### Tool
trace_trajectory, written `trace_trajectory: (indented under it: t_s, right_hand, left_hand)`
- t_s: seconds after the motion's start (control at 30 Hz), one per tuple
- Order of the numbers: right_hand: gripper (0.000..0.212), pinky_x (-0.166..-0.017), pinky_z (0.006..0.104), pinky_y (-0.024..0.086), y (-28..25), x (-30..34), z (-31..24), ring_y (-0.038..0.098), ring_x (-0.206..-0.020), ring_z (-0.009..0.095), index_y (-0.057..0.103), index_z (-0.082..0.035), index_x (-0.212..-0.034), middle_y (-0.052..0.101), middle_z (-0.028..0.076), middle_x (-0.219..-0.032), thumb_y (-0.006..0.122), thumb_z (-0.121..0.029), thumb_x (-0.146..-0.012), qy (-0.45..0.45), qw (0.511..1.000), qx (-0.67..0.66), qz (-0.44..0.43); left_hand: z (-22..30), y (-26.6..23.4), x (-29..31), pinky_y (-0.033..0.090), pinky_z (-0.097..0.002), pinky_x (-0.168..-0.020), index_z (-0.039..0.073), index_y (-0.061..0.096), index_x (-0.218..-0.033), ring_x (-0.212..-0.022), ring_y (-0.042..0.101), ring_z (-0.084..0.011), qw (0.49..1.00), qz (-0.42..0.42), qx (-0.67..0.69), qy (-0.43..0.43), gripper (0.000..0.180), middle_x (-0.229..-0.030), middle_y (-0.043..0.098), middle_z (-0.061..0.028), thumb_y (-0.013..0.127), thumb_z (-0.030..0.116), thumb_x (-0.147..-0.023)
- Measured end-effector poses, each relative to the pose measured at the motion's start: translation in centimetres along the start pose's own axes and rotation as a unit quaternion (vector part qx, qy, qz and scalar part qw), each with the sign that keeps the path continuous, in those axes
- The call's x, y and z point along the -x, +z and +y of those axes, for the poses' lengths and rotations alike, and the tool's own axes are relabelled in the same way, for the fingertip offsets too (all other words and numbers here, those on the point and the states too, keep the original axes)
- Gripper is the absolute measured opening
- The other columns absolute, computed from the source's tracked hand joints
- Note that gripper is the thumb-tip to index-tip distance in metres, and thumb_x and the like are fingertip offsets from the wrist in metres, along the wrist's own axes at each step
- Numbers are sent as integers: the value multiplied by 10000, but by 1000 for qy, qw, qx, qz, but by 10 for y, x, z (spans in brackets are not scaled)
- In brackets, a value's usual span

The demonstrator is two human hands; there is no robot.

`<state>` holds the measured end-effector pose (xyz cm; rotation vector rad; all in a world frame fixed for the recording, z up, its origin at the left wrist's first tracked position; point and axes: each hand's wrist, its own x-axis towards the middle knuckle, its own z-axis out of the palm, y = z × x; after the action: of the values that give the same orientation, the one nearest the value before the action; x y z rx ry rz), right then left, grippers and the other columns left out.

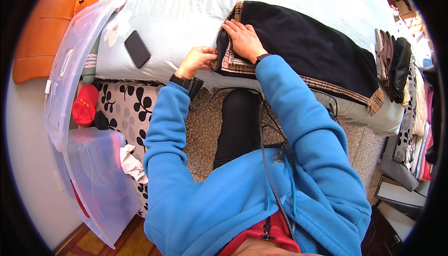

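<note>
A wide bed under a pale blue sheet (pixel 186 13) fills the upper part of the view; a person in a blue fleece jacket (pixel 210 190) faces it, both forearms reaching to its near edge; at the person's left stands a translucent plastic box (pixel 95 162). A long black cloth garment with tan plaid trim (pixel 298 41) lies flattened along the near side of the bed, its right end at the mattress edge; dark folded clothes (pixel 392 60) lie just beyond that end. The right hand (pixel 244 39) rests palm down on the garment's left end, fingers extended and nearly together; the left hand (pixel 195 63) has thumb and fingertips closed on the plaid edge there. A black rectangular phone (pixel 137 49) lies on the sheet, left of the left hand; a red fabric cap (pixel 85 105) sits near the box.
</note>
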<state>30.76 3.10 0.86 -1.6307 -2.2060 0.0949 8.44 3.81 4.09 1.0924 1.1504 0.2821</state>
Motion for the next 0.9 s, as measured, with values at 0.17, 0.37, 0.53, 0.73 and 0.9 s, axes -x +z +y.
trace_trajectory:
  t_s: [0.17, 0.37, 0.53, 0.73, 0.9]
  right_hand:
    - [507, -1142, 411, 319, 0, 0, 1, 398, -1451, 214, 501, -112, -1462, 460, 65, -1558, 442, -93, -958, -7, 1000, 5, 9]
    - [511, -1145, 410, 316, -1, 0, 0, 378, -1463, 209, 497, -112, -1468, 441, 59, -1574, 436, -80, -961, 1, 1000, 5, 4]
    - [524, -1152, 410, 309, -3, 0, -1, 362, -1473, 204, 484, -116, -1480, 432, 55, -1581, 436, -73, -960, 3, 1000, 8, -3]
    - [532, -1169, 413, 293, -3, 0, -2, 347, -1482, 200, 475, -124, -1487, 423, 49, -1586, 437, -72, -958, 11, 1000, 0, -17]
    - [531, -1173, 418, 288, -3, 0, -2, 349, -1481, 201, 481, -128, -1481, 425, 49, -1585, 439, -71, -955, 17, 1000, -4, -22]
  left_hand:
    - [-22, 13, 18, 512, -285, -721, 9, 656, -1126, -827, 647, -161, 866, 193, -306, 345, 278, -993, 659, -95, 656, -14, -849]
    - [-33, 14, 23, 530, -378, -865, -5, 650, -1145, -997, 658, -334, 862, 56, -333, 377, 279, -1065, 659, -188, 614, 36, -870]
    - [-22, 12, 27, 509, -420, -907, -7, 642, -1147, -1036, 631, -352, 877, 27, -377, 296, 295, -1094, 623, -198, 638, 139, -891]
    - [-19, 4, 31, 500, -427, -896, -8, 625, -1111, -1005, 601, -365, 840, 4, -472, 266, 289, -1085, 581, -182, 671, 149, -872]
    - [-32, 1, 25, 513, -344, -793, 3, 619, -1027, -886, 618, -257, 895, 14, -339, 289, 200, -970, 599, -106, 673, 75, -849]
